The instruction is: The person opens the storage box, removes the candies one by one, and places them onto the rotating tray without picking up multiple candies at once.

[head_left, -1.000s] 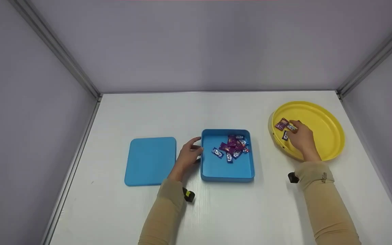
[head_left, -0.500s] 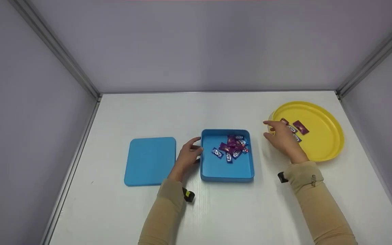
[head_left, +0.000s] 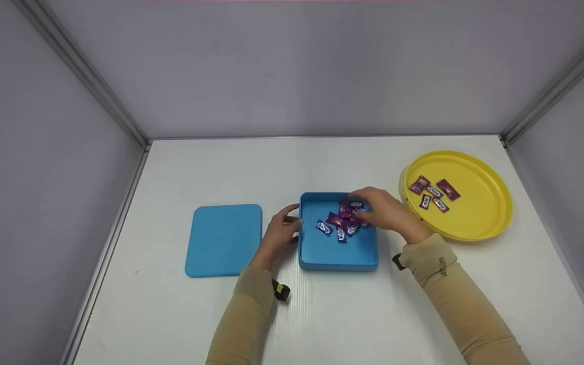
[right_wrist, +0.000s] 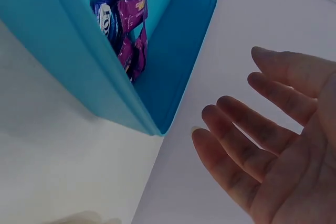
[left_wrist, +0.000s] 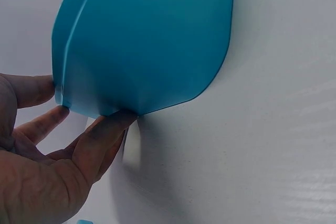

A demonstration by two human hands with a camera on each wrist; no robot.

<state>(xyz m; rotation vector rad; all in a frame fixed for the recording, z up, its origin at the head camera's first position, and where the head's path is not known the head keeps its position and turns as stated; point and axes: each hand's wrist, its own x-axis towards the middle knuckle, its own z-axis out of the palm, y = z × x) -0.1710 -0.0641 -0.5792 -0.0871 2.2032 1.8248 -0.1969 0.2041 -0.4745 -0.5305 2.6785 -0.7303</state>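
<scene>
My left hand (head_left: 279, 234) holds the left side of a shallow blue box (head_left: 337, 257), its fingertips against the outer wall from rim to base. In the left wrist view the left hand's fingers (left_wrist: 105, 140) press on the blue wall (left_wrist: 142, 51). Several purple and blue-white wrapped candies (head_left: 336, 220) lie inside the box. Above its right rim is my right hand (head_left: 386, 209), partly hiding the candies there. The right wrist view shows the right hand's fingers (right_wrist: 241, 145) loosely spread and holding nothing, near the candies (right_wrist: 126, 24).
A round yellow tray (head_left: 484, 213) with several similar wrapped candies (head_left: 441, 204) stands at the right. At the left lies a flat blue lid (head_left: 224, 241). Grey walls (head_left: 322, 71) border the white table (head_left: 322, 319) at the back and both sides.
My right hand has moved left from the yellow tray to above the box, uncovering candies in the tray. The left hand and the box have stayed in place.
</scene>
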